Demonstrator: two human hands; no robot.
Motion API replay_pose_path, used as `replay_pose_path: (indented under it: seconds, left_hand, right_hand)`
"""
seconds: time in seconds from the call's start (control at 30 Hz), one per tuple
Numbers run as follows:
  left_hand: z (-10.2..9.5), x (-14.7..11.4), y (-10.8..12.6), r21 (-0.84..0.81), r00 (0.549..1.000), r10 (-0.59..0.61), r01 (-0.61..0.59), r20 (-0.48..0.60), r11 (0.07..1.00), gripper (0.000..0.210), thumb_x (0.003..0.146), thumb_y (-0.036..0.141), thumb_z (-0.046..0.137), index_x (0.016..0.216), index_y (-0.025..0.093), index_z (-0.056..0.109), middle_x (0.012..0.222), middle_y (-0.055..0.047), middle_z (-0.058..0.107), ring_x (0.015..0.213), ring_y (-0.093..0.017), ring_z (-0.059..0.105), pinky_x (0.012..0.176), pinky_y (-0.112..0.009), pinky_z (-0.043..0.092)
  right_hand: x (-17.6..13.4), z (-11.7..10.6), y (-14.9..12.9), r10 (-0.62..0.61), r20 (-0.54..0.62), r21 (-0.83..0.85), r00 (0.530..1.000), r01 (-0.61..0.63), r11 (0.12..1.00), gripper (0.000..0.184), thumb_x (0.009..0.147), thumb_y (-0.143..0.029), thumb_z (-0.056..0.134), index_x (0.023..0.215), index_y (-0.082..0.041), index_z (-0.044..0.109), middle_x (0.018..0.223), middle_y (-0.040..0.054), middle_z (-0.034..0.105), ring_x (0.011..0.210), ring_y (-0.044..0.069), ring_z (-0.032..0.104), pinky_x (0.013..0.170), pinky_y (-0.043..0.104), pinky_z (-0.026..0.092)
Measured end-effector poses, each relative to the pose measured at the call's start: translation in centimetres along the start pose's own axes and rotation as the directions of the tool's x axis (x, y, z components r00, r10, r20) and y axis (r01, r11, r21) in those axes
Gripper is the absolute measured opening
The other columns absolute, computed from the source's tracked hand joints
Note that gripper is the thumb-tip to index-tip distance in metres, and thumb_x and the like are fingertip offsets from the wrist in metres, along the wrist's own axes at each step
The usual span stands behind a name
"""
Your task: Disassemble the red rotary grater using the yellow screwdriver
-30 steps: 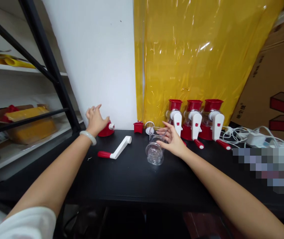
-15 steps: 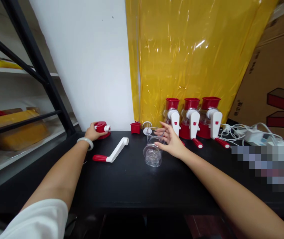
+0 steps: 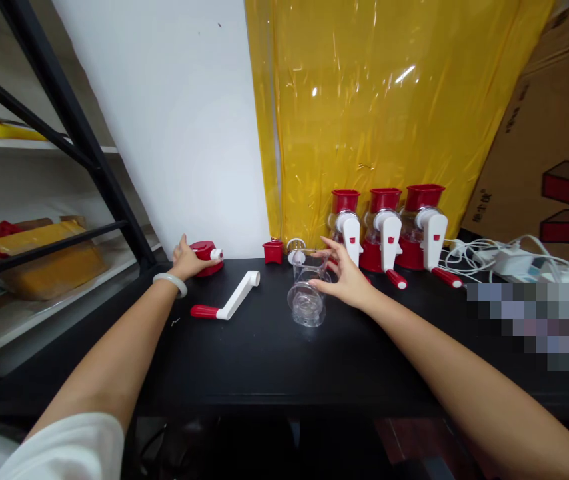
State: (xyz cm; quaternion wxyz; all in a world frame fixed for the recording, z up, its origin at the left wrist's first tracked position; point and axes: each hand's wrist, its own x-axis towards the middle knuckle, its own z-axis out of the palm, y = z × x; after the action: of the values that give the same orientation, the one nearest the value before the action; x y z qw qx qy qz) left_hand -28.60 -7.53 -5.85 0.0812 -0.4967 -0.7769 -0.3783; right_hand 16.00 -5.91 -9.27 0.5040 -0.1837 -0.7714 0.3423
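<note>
My left hand (image 3: 186, 261) is beside a red base with a white fitting (image 3: 206, 257) at the back left of the table. Its fingers are spread, and the thumb lies against or close to the red part. A clear plastic grater body (image 3: 308, 303) stands in the middle, with my right hand (image 3: 343, 275) holding its upper part between thumb and fingers. Between the hands lies a white crank handle with a red grip (image 3: 232, 300). Behind stand a small red hopper piece (image 3: 273, 252) and a round white-rimmed drum (image 3: 296, 250), partly hidden.
Three assembled red and white rotary graters (image 3: 388, 237) stand in a row at the back right. White cables and a power strip (image 3: 512, 260) lie beyond them. A black-framed shelf (image 3: 107, 200) borders the left side, and a cardboard box (image 3: 539, 147) stands on the right.
My left hand has loosened from the red base, its fingers lifting and spreading. The right hand stays at the clear body. The camera view has shifted slightly.
</note>
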Motion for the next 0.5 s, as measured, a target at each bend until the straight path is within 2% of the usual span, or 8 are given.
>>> replay_pose_path:
  seconds: [0.03,0.1,0.13,0.2,0.27,0.33,0.43,0.5]
  left_hand:
    - [-0.6,-0.9,1.7,0.034,0.998,0.04,-0.038,-0.057,0.999,0.142,0.053,0.055,0.094,0.161,0.005,0.018,0.162,-0.038,0.022,0.153,-0.058,0.015,0.119,-0.073,0.018]
    - [-1.9,-3.7,5.8,0.011,0.947,0.299,-0.3,-0.119,0.954,0.125,0.064,0.055,0.088,0.16,0.007,0.023,0.165,-0.035,0.02,0.155,-0.054,0.009,0.121,-0.073,0.012]
    - [-2.5,-5.5,7.9,-0.047,0.907,0.409,-0.416,-0.102,0.908,0.113,0.072,0.055,0.083,0.159,0.01,0.026,0.165,-0.032,0.024,0.156,-0.05,0.014,0.122,-0.07,0.012]
    - [-3.0,-9.8,11.8,-0.215,0.86,0.51,-0.498,-0.004,0.84,0.094,0.084,0.056,0.073,0.157,0.015,0.031,0.162,-0.027,0.034,0.154,-0.043,0.027,0.124,-0.064,0.019]
    - [-2.7,-13.9,14.8,-0.423,0.807,0.561,-0.449,0.188,0.787,0.093,0.084,0.058,0.073,0.157,0.02,0.029,0.159,-0.023,0.041,0.15,-0.038,0.038,0.122,-0.06,0.03]
    - [-1.5,-17.1,16.7,-0.58,0.748,0.583,-0.333,0.318,0.743,0.106,0.076,0.056,0.083,0.158,0.02,0.026,0.158,-0.026,0.041,0.149,-0.038,0.041,0.12,-0.058,0.036]
    - [1.1,-19.3,17.7,-0.695,0.761,0.522,-0.133,0.385,0.706,0.122,0.068,0.051,0.091,0.158,0.017,0.016,0.155,-0.03,0.043,0.145,-0.038,0.047,0.117,-0.059,0.042]
    - [2.4,-19.5,17.7,-0.695,0.779,0.48,-0.081,0.403,0.715,0.125,0.062,0.048,0.095,0.156,0.017,0.018,0.149,-0.03,0.049,0.14,-0.038,0.053,0.116,-0.06,0.042]
  right_hand:
    - [0.0,-0.1,0.0,-0.006,-0.004,-0.039,1.0,0.006,0.999,0.101,0.074,-0.045,0.086,0.156,-0.028,0.029,0.132,0.0119,0.059,0.137,0.028,0.053,0.12,0.057,0.037]
    - [0.1,-0.4,0.0,-0.003,-0.009,-0.113,1.0,0.002,0.994,0.103,0.072,-0.046,0.088,0.156,-0.027,0.03,0.128,0.011,0.061,0.133,0.028,0.056,0.12,0.058,0.037]
    - [0.1,-0.4,0.0,0.002,-0.012,-0.137,1.0,-0.003,0.991,0.105,0.072,-0.047,0.088,0.156,-0.026,0.03,0.125,0.0105,0.063,0.129,0.028,0.058,0.119,0.058,0.039]
    - [0.2,-0.4,0.0,0.012,-0.018,-0.151,1.0,-0.015,0.988,0.106,0.071,-0.047,0.089,0.157,-0.025,0.031,0.12,0.01,0.064,0.12,0.027,0.063,0.113,0.057,0.045]
    - [0.2,-0.3,0.0,0.019,-0.03,-0.137,0.999,-0.023,0.99,0.106,0.071,-0.047,0.089,0.156,-0.025,0.032,0.118,0.0106,0.064,0.111,0.026,0.067,0.106,0.054,0.051]
    - [0.2,0.0,-0.1,0.024,-0.048,-0.119,0.999,-0.029,0.992,0.104,0.071,-0.046,0.089,0.156,-0.024,0.033,0.119,0.0114,0.064,0.105,0.025,0.068,0.101,0.052,0.055]
    - [0.1,0.5,-0.2,0.02,-0.074,-0.113,0.997,-0.029,0.993,0.103,0.07,-0.046,0.09,0.155,-0.024,0.036,0.119,0.0121,0.065,0.101,0.025,0.069,0.095,0.05,0.057]
    - [0.0,0.7,-0.2,0.014,-0.085,-0.12,0.996,-0.024,0.992,0.103,0.07,-0.046,0.09,0.154,-0.023,0.036,0.12,0.0126,0.065,0.101,0.025,0.069,0.094,0.05,0.057]
